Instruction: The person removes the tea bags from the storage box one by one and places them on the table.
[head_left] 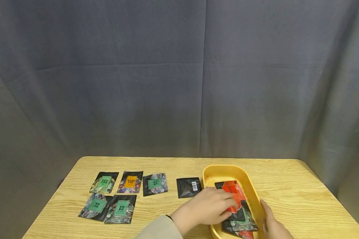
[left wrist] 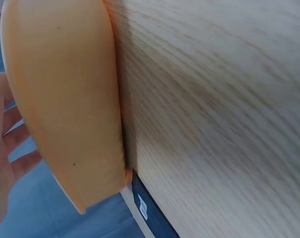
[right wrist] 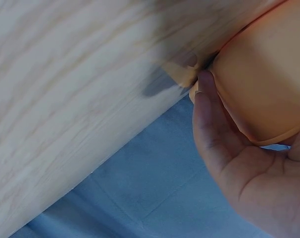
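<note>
A yellow tray (head_left: 210, 173) on the table holds several black sachets with red or green labels. My left hand (head_left: 212, 205) is over the tray, its fingers resting on a red-labelled sachet (head_left: 231, 190); the thumb is hidden. In the left wrist view, the fingers (left wrist: 19, 134) lie loosely spread past the tray's rim. At the tray's right side, my right hand (head_left: 275, 227) holds the wall. The right wrist view shows its fingers (right wrist: 209, 114) along the outside of the tray (right wrist: 266, 74).
Left of the tray, a sachet (head_left: 189, 188) lies with its barcode up. Farther left are several sachets face up, among them an orange-labelled one (head_left: 130, 182) and a green-labelled one (head_left: 121, 209). A grey curtain (head_left: 155, 99) hangs behind the wooden table (head_left: 275, 169).
</note>
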`<action>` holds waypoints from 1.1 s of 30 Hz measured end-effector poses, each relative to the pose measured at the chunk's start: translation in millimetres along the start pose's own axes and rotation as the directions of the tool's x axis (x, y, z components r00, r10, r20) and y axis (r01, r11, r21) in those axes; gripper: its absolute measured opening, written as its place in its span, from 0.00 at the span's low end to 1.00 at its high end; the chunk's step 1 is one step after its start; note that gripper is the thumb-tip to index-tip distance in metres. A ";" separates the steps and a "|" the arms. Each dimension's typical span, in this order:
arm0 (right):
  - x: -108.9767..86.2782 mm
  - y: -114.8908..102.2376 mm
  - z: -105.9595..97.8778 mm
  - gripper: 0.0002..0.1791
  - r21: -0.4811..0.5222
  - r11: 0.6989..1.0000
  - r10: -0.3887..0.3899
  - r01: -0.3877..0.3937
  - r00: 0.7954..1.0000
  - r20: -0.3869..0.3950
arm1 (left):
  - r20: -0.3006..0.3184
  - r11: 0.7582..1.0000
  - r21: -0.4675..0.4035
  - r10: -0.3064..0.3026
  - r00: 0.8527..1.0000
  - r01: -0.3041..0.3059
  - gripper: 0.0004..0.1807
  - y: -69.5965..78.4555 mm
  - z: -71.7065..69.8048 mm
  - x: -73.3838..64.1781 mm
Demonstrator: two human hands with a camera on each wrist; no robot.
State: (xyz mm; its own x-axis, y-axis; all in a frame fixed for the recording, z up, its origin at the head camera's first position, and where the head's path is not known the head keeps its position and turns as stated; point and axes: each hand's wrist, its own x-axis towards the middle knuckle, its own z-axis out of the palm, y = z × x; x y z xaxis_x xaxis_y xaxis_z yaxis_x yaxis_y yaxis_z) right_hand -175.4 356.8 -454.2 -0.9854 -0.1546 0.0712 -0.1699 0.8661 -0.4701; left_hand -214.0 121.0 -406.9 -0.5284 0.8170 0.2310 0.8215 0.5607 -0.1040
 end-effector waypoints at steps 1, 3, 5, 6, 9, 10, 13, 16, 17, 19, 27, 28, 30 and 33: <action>0.1 -0.2 -0.2 0.28 0.003 1.000 0.006 -0.006 1.000 0.005 | 0.001 1.000 0.001 0.000 1.000 0.000 0.14 0.2 1.2 2.3; 0.1 0.0 -0.8 0.27 0.010 1.000 0.011 -0.011 1.000 0.016 | 0.008 1.000 0.012 -0.007 1.000 0.007 0.15 1.0 3.2 6.7; 0.5 -0.2 -1.3 0.27 0.012 1.000 0.008 -0.008 1.000 0.023 | 0.020 1.000 0.018 -0.009 1.000 0.008 0.16 1.9 5.0 10.8; 0.8 -0.8 -1.7 0.27 0.013 1.000 0.011 -0.012 1.000 0.027 | 0.026 1.000 0.019 -0.009 1.000 0.008 0.17 2.4 5.9 12.7; 1.1 -1.2 -2.4 0.28 0.006 1.000 0.012 -0.012 1.000 0.028 | 0.059 1.000 0.032 -0.004 0.998 0.002 0.20 3.3 10.4 17.6; 1.3 -1.6 -2.6 0.29 0.004 1.000 0.013 -0.013 1.000 0.027 | 0.073 0.999 0.032 -0.003 0.997 0.000 0.21 3.7 12.0 18.6; 0.9 -1.7 -3.1 0.29 0.000 1.000 0.012 -0.012 1.000 0.024 | 0.114 0.999 0.053 -0.010 0.993 0.004 0.24 3.8 16.7 20.6; 1.3 -2.8 -3.4 0.29 0.000 1.000 0.015 -0.015 1.000 0.021 | 0.163 0.998 0.061 -0.045 0.986 0.035 0.27 4.0 18.3 21.7; 1.3 -3.0 -3.4 0.29 0.002 1.000 0.016 -0.016 1.000 0.018 | 0.183 0.997 0.059 -0.062 0.981 0.052 0.28 3.9 18.3 22.1; 1.3 -3.2 -3.5 0.29 0.004 1.000 0.020 -0.020 1.000 0.014 | 0.220 0.995 0.054 -0.097 0.971 0.087 0.29 3.9 17.6 23.1; -0.2 -1.9 -2.7 0.28 0.002 1.000 0.002 -0.002 1.000 0.011 | 0.320 0.985 0.039 -0.174 0.931 0.171 0.32 3.7 19.3 25.2; -0.5 -2.1 -2.7 0.28 0.001 1.000 0.002 -0.002 1.000 0.010 | 0.327 0.984 0.038 -0.179 0.928 0.176 0.32 3.7 19.9 25.3; -1.2 -2.6 -2.9 0.27 -0.001 1.000 0.004 -0.004 1.000 0.008 | 0.334 0.982 0.036 -0.186 0.924 0.184 0.33 3.7 21.3 25.4; -1.5 -2.8 -3.0 0.28 -0.001 1.000 0.008 -0.008 1.000 0.011 | 0.332 0.983 0.035 -0.182 0.925 0.181 0.33 3.6 21.9 25.3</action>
State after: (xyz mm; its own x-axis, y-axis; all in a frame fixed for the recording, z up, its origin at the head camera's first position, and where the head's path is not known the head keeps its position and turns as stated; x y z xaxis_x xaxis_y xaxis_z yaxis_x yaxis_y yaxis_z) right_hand -173.4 356.0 -450.4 -0.9865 -0.1532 0.0575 -0.1621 0.8676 -0.4701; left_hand -229.1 146.7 -422.6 -0.7101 0.6985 -0.0885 0.7041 0.7039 -0.0937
